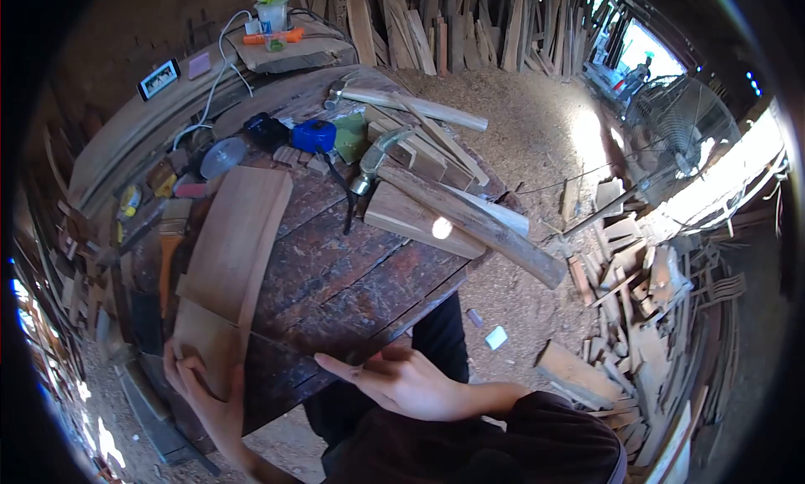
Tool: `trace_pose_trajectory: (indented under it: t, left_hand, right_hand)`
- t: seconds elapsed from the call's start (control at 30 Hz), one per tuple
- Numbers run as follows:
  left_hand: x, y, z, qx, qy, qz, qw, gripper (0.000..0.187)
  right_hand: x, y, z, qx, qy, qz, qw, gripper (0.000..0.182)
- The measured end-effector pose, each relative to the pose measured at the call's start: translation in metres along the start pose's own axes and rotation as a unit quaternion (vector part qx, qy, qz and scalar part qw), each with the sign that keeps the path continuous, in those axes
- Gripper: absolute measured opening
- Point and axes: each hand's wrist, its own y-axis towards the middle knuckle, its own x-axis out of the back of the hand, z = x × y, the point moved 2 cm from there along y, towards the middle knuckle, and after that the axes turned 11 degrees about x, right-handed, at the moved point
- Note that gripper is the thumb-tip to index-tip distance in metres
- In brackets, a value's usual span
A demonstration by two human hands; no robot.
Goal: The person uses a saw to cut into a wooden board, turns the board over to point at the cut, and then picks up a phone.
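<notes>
My left hand (201, 392) grips the near end of a long reddish wooden board (231, 245) that lies along the left part of a dark wooden workbench (352, 274). My right hand (402, 382) hovers open over the bench's near edge, fingers spread and pointing left, holding nothing. A paintbrush (170, 249) lies just left of the board. A hammer (377, 153) rests on stacked wood pieces (419, 220) at the bench's far right, its long handle (478, 224) reaching off the edge.
A blue tape measure (314, 135), a round disc (223, 157) and small tools sit at the bench's far side. A phone (158, 78), a cup (272, 15) and an orange marker (272, 37) lie behind. Scrap timber (637, 283) and sawdust cover the floor at right, near a fan (679, 132).
</notes>
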Motion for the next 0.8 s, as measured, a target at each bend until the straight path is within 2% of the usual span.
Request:
trace_pose_trajectory:
  t: [0.1,0.13,0.23,0.4,0.47,0.5,0.57,0.63,0.7,0.8]
  left_hand:
    - [-0.003,-0.001,0.002,-0.008,0.027,-0.006,1.000,0.045]
    - [-0.003,0.000,0.001,-0.007,0.027,-0.006,1.000,0.045]
    - [0.000,0.002,0.005,-0.018,0.031,-0.009,0.999,0.044]
    - [0.002,0.003,0.006,-0.024,0.029,0.002,0.999,0.039]
    - [0.002,0.003,0.006,-0.026,0.029,0.003,0.999,0.039]
    - [0.001,0.004,0.005,-0.017,0.022,0.001,1.000,0.042]
    - [0.001,0.003,0.005,-0.004,0.011,0.000,1.000,0.045]
    - [0.000,0.003,0.005,-0.009,0.014,-0.005,1.000,0.046]
    - [-0.001,0.002,0.006,-0.009,0.016,-0.004,1.000,0.046]
    - [0.000,0.003,0.006,-0.010,0.022,-0.006,1.000,0.045]
  right_hand:
    - [-0.004,0.011,0.000,0.012,-0.008,-0.014,1.000,0.078]
    - [-0.008,0.019,0.000,0.009,-0.023,0.019,1.000,0.079]
    - [-0.043,0.054,-0.006,0.026,-0.044,-0.032,0.998,0.079]
    - [-0.046,0.065,-0.008,0.022,-0.065,-0.002,0.998,0.080]
    - [-0.033,0.046,-0.007,0.055,-0.051,-0.079,0.994,0.083]
    - [-0.025,0.036,-0.005,0.057,-0.051,-0.075,0.994,0.083]
    - [-0.013,0.019,-0.002,0.010,-0.031,0.015,0.999,0.084]
    - [-0.013,0.015,-0.003,0.011,-0.030,0.020,0.999,0.084]
    - [-0.009,0.023,0.000,0.027,-0.051,-0.014,0.998,0.082]
    - [-0.039,0.045,-0.007,0.045,-0.062,-0.060,0.995,0.081]
